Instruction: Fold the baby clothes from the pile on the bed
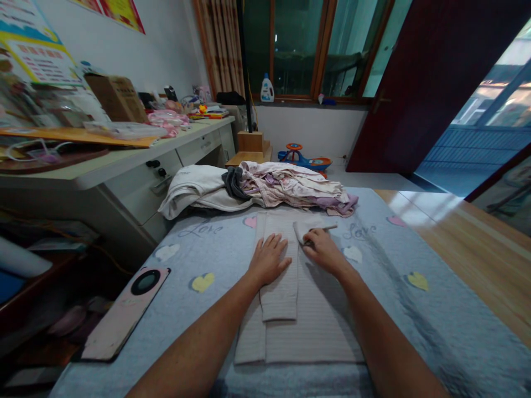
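Note:
A pale striped garment (pixel 307 326) lies flat on the grey-blue bedsheet (pixel 415 320) with heart prints. One sleeve is folded down its middle. My left hand (pixel 269 258) rests flat on that folded sleeve, fingers spread. To its right my right hand (pixel 323 247) pinches the cloth at the garment's upper right part, where a fold of fabric (pixel 309 226) is turned over.
A heap of unfolded clothes (pixel 265 188) lies at the bed's far end. A pink phone (pixel 124 312) sits at the left edge of the bed. A cluttered white desk (pixel 124 160) stands left, a wooden surface (pixel 477 260) right, a toy car (pixel 305 159) on the floor.

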Available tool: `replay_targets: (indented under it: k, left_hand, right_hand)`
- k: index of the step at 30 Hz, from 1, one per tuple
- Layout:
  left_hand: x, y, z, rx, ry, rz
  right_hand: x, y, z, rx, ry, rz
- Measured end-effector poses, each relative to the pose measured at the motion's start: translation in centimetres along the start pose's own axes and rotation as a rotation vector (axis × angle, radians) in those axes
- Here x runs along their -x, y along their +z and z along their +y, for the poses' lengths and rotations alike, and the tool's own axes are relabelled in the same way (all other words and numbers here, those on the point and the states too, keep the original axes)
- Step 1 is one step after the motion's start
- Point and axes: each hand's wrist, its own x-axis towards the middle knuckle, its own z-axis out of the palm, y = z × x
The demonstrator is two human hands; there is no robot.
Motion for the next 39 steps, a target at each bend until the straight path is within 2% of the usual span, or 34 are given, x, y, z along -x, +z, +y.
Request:
replay_targets:
  k: [3, 6, 10, 14, 17, 22, 25, 28, 33, 36, 39]
  left_hand:
    - [0.0, 0.1, -0.1, 0.004, 0.002, 0.004]
    - [-0.2, -0.3, 0.0, 0.016, -0.015, -0.031]
    - [-1.1, -1.6, 1.5, 0.011, -0.033, -0.098]
    - [-3.1, -2.2, 4.4, 0.034, 0.136, -0.140]
    - [-4.7, -1.6, 6.4, 0.041, 0.249, -0.159]
    - [-6.5, -0.3, 7.7, -0.007, 0.305, -0.154]
    - [-6.9, 0.0, 7.5, -0.029, 0.272, -0.136]
    - [-7.3, -0.2, 7.1, 0.022, 0.235, -0.054]
    - [-8.0, -1.0, 6.2, 0.322, 0.159, 0.090]
    - [-8.2, -1.0, 5.4, 0.549, 0.009, 0.184]
    - [-8.4, -0.5, 4.7, 0.677, -0.148, 0.238]
  right_hand:
    - [1.3, -0.3, -0.4, -0.100, -0.050, -0.109]
    - [3.0, -1.7, 0.8, -0.079, 0.061, -0.101]
    - [5.8, -3.3, 3.3, 0.096, 0.238, -0.098]
    - [7.9, -3.1, 4.3, 0.149, 0.413, -0.148]
    - [8.8, -2.3, 4.1, 0.095, 0.465, -0.168]
    - [9.4, -1.6, 3.7, 0.081, 0.494, -0.167]
    - [9.8, -1.7, 3.5, 0.062, 0.462, -0.223]
    - [10.4, -2.2, 3.1, 0.019, 0.435, -0.264]
    - [12.3, -3.1, 2.2, -0.109, 0.375, -0.312]
    - [13.5, -3.4, 1.6, -0.168, 0.335, -0.355]
    - [14.0, -3.2, 0.9, -0.166, 0.311, -0.363]
